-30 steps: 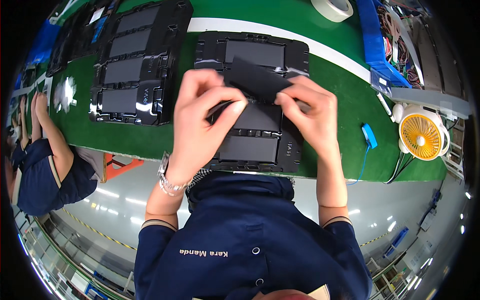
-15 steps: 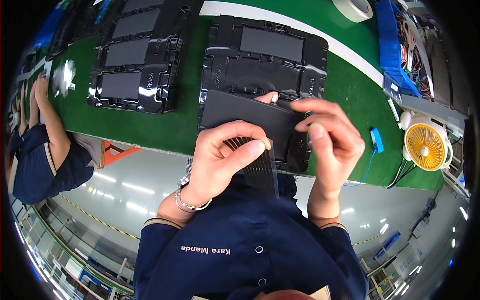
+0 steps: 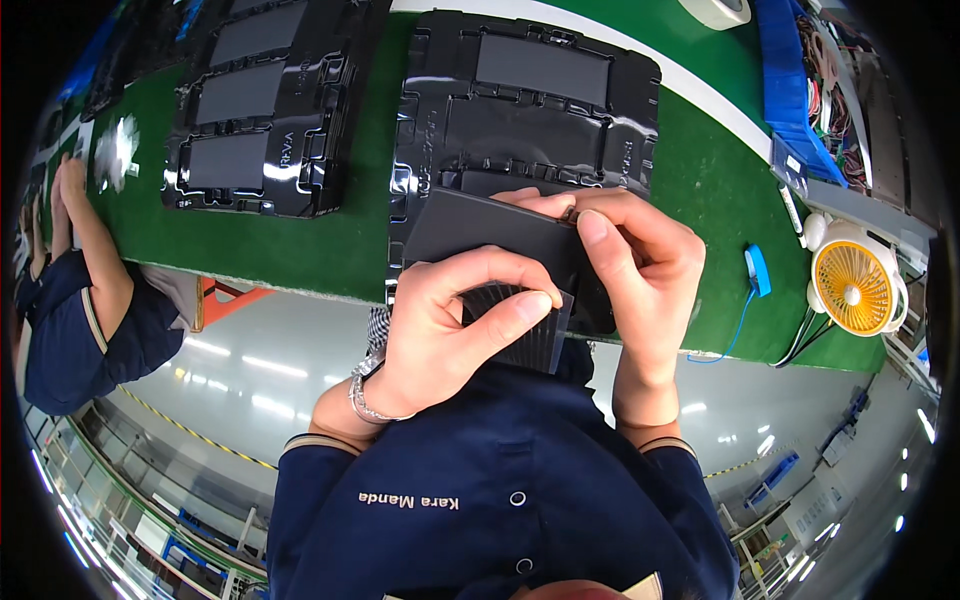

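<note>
The person stands at the near edge of a long green work mat [image 3: 300,250], both hands lifted just off it; the left hand [image 3: 450,330] is curled round the lower edge of a flat dark grey rectangular panel [image 3: 490,235], thumb pressed on a ribbed black strip [image 3: 515,335] that hangs beneath the panel; the right hand [image 3: 640,270] pinches the panel's upper right corner between thumb and forefinger, the other fingers folded behind it; the panel is tilted and held just above the near end of a glossy black moulded plastic tray [image 3: 530,110] lying on the mat, covering that end from view; a second black tray with three dark panels [image 3: 260,120] sits on the mat to the left of it, apart; right of the first tray, near the mat's edge, lies a small blue disc on a thin cable [image 3: 757,270]; beyond the mat's right end stands a small yellow desk fan [image 3: 855,290]; a co-worker's bare forearm [image 3: 95,250] rests at the mat's far left.
</note>
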A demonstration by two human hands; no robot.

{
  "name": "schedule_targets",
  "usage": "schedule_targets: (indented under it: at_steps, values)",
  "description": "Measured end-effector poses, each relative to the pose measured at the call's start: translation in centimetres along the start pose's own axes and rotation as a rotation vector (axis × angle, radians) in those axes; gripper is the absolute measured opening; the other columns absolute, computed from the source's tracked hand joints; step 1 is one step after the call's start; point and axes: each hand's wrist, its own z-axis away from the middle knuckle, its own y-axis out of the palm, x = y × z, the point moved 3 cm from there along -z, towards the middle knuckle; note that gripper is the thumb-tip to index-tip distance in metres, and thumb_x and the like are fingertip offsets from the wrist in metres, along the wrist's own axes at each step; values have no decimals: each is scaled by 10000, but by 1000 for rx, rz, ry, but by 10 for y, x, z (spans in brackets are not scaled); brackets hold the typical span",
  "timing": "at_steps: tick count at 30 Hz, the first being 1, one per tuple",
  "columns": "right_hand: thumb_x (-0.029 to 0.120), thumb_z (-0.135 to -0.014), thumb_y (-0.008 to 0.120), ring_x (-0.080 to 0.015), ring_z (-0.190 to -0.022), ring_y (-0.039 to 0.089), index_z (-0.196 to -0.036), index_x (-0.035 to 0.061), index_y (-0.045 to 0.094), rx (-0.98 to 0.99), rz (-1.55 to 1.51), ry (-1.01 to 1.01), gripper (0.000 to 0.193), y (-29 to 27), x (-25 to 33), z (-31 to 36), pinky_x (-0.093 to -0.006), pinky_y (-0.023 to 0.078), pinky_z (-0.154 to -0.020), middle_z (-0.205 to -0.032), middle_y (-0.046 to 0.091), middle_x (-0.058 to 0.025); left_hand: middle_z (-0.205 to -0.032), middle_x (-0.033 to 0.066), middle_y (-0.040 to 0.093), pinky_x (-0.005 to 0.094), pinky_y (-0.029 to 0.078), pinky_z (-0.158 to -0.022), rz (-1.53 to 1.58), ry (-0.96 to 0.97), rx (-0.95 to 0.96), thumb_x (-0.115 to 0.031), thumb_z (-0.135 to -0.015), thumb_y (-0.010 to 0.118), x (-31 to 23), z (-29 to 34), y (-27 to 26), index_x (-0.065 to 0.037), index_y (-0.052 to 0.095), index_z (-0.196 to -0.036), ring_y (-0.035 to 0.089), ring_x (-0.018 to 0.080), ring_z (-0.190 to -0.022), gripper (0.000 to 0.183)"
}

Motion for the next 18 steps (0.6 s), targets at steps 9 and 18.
schedule_targets:
  at_steps: [9, 18]
  values:
    - [113, -888, 650, -48, -646, 538, -864, -17, 685, 7, -62, 106, 137, 1, -3, 2, -209, 427, -576, -729, 658, -22, -907, 79, 648, 255, 474, -764, -25, 25, -1, -67, -885, 641, 3, 2, 2, 49, 644, -931, 593, 119, -835, 124]
    - [108, -891, 651, -37, -644, 529, -867, -17, 686, 9, -98, 132, 132, 4, -4, 2, -200, 421, -573, -716, 650, -13, -1174, 145, 655, 394, 401, -1016, -25, 9, -48, -86, -829, 691, 1, 0, 3, -30, 695, -866, 532, 278, -1220, 67]
